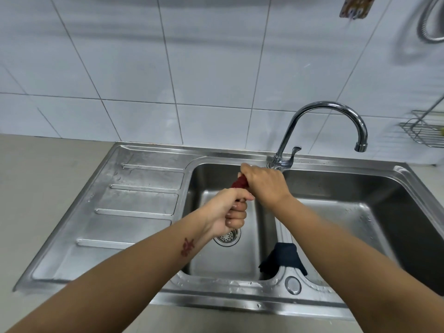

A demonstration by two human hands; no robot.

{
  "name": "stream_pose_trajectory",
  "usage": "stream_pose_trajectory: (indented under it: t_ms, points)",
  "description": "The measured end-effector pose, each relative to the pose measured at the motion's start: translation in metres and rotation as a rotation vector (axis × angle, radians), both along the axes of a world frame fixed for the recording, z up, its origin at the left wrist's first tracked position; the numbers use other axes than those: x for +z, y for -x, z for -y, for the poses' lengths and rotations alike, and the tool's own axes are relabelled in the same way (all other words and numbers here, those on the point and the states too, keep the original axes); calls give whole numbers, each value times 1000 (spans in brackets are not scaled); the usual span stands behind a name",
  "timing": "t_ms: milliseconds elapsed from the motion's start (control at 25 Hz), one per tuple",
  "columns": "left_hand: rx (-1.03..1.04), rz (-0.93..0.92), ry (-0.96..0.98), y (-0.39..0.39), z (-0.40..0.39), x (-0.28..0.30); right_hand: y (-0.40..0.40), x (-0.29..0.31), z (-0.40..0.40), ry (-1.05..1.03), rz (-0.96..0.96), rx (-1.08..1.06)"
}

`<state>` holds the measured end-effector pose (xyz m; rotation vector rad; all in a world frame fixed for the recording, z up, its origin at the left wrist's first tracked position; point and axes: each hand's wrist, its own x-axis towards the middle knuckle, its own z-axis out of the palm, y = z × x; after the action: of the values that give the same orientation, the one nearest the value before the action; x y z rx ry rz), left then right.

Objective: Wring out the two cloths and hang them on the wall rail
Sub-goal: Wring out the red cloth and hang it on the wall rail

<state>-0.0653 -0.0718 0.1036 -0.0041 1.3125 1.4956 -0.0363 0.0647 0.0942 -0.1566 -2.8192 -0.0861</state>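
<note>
A dark red cloth (240, 182), twisted into a tight roll, is held above the left basin of the steel sink (153, 239). My left hand (230, 211) grips its near end and my right hand (264, 182) grips its far end, so only a short stretch of red shows between them. A dark navy cloth (284, 258) lies draped over the divider between the two basins, close to the sink's front edge. No wall rail can be made out for certain.
A chrome gooseneck tap (331, 121) rises behind my right hand, spout over the right basin. The drain strainer (228, 237) sits under my left hand. A ribbed drainboard (134, 200) lies left. A wire rack (425, 131) and a hose (430, 22) hang at the right wall.
</note>
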Motion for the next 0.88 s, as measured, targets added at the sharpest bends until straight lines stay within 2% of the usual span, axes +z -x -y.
stream_pose_trajectory:
  t_ms: [240,480,560,680,760,880]
  points:
    - [36,88,-99,-3,-5,11,3,6,1,136,-95,-9]
    - [56,108,-129,-2,-7,13,5,6,1,180,-100,-58]
    - [64,48,-86,-2,-9,7,3,5,0,171,-63,-66]
    - [63,-199,58,11,-7,-7,6,2,-5,213,138,-90]
    - [77,-272,142,25,-3,-15,10,-5,-12,441,161,-128]
    - [120,-299,196,39,3,-20,12,-15,-17,955,87,-179]
